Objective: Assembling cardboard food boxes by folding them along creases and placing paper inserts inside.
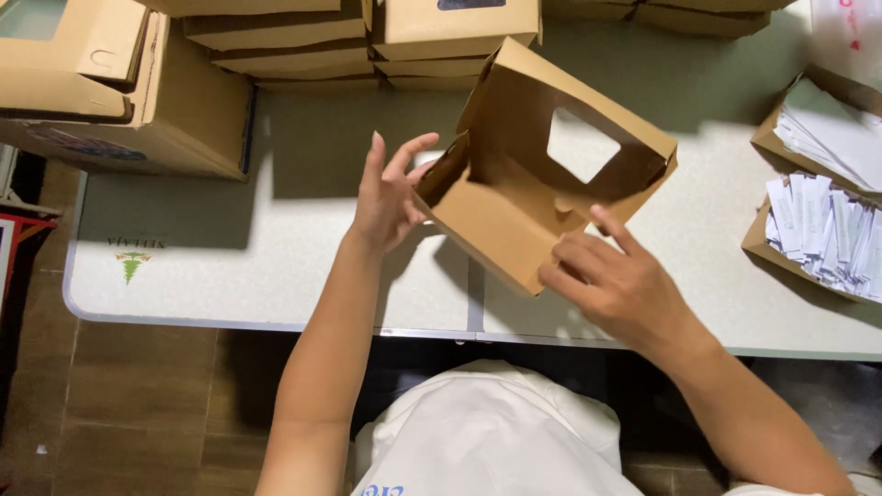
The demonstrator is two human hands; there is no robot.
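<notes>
Cardboard box (514, 197), brown, with a cut-out window in its raised lid, is held tilted above the pale table (230, 266), near the table's front edge and roughly at the centre of the view. Its open side faces the camera; the lid stands up and back, and the window shows the table surface through it.

Left hand (386, 197) is at the box's left wall. The fingers are spread and raised, with the thumb and fingertips touching the wall's edge; the hand is open and pressing, not clasped around anything.

Right hand (611, 280) is at the box's lower right corner. The fingers are curled against the front wall and the index finger extends up to the rim. It grips the box at that corner.

Stacks of like brown boxes (303, 46) sit along the far side of the table, well apart from the held box. A larger carton (138, 119) rests at the far left. Two shallow trays of white paper slips (827, 230) lie at the right edge of the table, apart from the right hand. A white garment (487, 441) shows at the bottom.
</notes>
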